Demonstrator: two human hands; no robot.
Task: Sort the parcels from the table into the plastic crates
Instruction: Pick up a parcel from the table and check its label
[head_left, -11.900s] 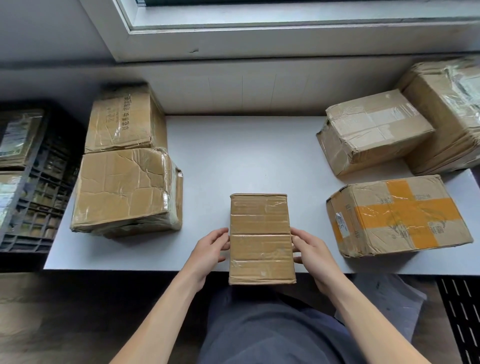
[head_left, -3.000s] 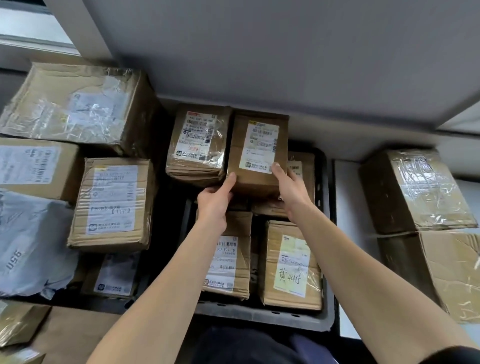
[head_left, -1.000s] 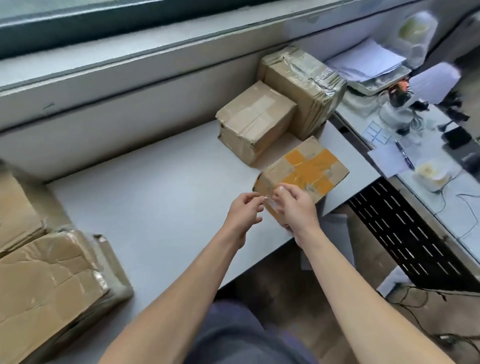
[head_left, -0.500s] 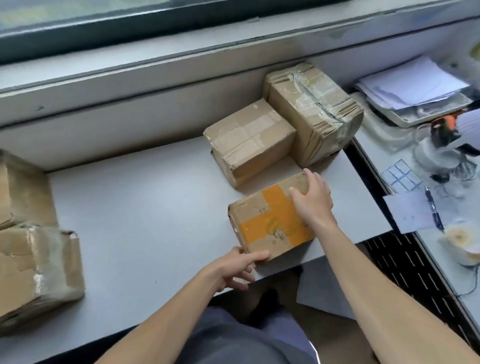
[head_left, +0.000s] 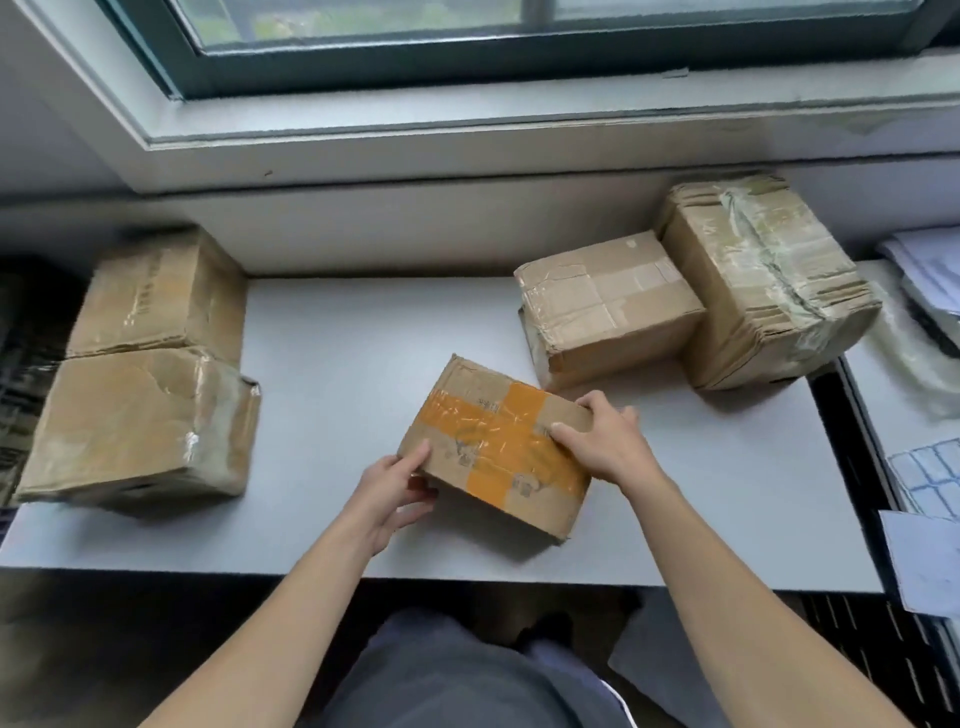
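The parcel (head_left: 493, 447), crossed with orange tape (head_left: 519, 405), sits skewed near the middle of the table's (head_left: 363, 332) front edge. I cannot tell whether it rests flat or is just raised.

The left hand (head_left: 392, 486) grips its near left corner, thumb on top and fingers (head_left: 415, 501) curled against the side below. The right hand (head_left: 602, 441) grips the far right corner, thumb on the top face and fingers wrapped over the edge.

The box looks like stiff corrugated card, scuffed at the corners but fully taped, so it should keep its shape under a squeeze. Its size suggests modest weight, though the contents are unknown. The glossy tape is probably slick, and bare card near the corners likely gives better purchase. Opposite corners seem a sound hold, and a palm under the base would be safer for carrying.

Other parcels (head_left: 140, 421) stand at the table's left edge and back right corner.
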